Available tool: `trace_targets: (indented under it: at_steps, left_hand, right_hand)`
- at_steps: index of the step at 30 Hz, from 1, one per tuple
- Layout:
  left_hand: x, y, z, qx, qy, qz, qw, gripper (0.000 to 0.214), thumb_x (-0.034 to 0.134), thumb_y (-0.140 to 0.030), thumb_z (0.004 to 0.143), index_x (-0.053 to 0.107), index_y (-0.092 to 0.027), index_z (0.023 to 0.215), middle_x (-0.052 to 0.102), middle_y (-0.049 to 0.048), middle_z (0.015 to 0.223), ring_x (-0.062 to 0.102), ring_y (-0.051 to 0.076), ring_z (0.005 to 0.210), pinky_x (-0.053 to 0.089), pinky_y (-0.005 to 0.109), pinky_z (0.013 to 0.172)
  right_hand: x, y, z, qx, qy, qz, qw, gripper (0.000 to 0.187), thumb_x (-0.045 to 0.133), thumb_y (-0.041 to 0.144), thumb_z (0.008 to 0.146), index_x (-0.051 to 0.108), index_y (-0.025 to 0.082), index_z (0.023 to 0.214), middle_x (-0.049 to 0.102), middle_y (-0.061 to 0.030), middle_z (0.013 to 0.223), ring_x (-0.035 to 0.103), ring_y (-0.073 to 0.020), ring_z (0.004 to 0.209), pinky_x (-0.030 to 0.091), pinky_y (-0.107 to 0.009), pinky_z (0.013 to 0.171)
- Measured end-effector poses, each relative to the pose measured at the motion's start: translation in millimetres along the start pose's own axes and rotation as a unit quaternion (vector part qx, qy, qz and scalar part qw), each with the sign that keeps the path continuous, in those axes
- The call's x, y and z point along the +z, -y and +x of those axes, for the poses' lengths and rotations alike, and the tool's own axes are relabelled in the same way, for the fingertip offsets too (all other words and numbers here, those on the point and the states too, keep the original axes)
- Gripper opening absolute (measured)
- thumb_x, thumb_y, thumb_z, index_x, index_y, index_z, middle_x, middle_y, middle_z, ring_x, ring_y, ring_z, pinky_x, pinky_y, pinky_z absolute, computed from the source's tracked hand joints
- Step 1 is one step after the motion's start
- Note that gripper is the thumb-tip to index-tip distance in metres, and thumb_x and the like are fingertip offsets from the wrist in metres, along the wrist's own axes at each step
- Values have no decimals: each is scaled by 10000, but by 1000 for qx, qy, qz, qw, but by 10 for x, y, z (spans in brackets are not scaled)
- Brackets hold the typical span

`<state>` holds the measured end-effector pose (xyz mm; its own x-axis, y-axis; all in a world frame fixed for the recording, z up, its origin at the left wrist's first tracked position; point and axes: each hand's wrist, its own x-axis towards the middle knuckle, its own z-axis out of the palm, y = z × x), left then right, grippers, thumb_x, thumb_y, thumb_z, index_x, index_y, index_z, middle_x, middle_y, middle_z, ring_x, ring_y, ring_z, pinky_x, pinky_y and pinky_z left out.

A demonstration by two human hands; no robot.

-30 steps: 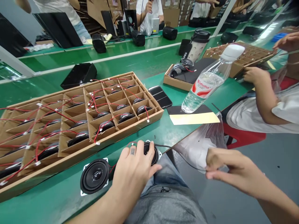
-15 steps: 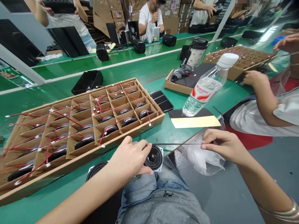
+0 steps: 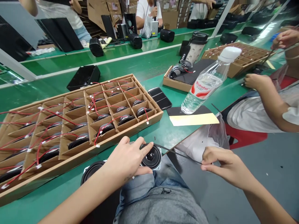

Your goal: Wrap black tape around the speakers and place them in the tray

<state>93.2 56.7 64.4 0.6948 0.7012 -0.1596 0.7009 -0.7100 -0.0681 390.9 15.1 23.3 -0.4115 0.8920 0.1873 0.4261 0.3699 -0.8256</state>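
The left hand (image 3: 125, 158) arches over a speaker (image 3: 151, 157), closed around it, with the fingers curled across the top of the frame and the thumb along the lower edge; the forearm comes in low from the bottom left, across the counter's front edge. The speaker sits cone-up just past the fingertips, at the counter's edge above the person's jeans (image 3: 140, 183). The right hand (image 3: 224, 165) is out to the right, past the counter's edge, and pinches a thin black strip (image 3: 179, 154) between thumb and fingertips, the other fingers loosely curled. That strip runs taut-looking from the right hand across to the speaker's rim, meeting it by the left hand's fingertips. Just left of the left hand, a second, larger speaker (image 3: 91, 173) lies partly under the wrist. Above it stands a cardboard tray (image 3: 130, 131) of compartments on the green counter (image 3: 163, 133), with a small speaker and red wires in each compartment. Beyond the hands lie a plastic bag (image 3: 201, 140), a water bottle (image 3: 205, 87) and a phone (image 3: 160, 98). To the right, a co-worker's hands (image 3: 255, 81) work at another cardboard tray (image 3: 243, 59).
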Motion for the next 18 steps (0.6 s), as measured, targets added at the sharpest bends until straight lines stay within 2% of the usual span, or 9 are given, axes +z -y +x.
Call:
trace_targets:
  at_steps: [9,14,18]
  left_hand:
    - [-24,9,29,17,-2,33,999,658,593,-600,684,477,-262,1237,584,64,953,567,181,694,311,313,653]
    - [-45,-16,40,32,-1,76,997,651,566,-618,691,433,-330,1260,573,54,914,541,164,597,313,313,651]
    - [-88,-51,23,31,3,84,996,646,576,-609,690,433,-334,1258,573,63,892,553,188,623,321,313,654]
  right_hand:
    - [260,203,-166,-51,34,19,998,123,606,142,813,556,171,704,593,-13,640,540,-112,580,418,-227,515]
    - [438,306,-154,-67,56,28,996,139,600,158,824,544,171,697,611,-9,657,526,-108,604,400,-237,558]
    - [520,362,-97,-87,90,24,992,115,595,154,824,555,166,717,611,-10,658,516,-110,606,392,-246,574]
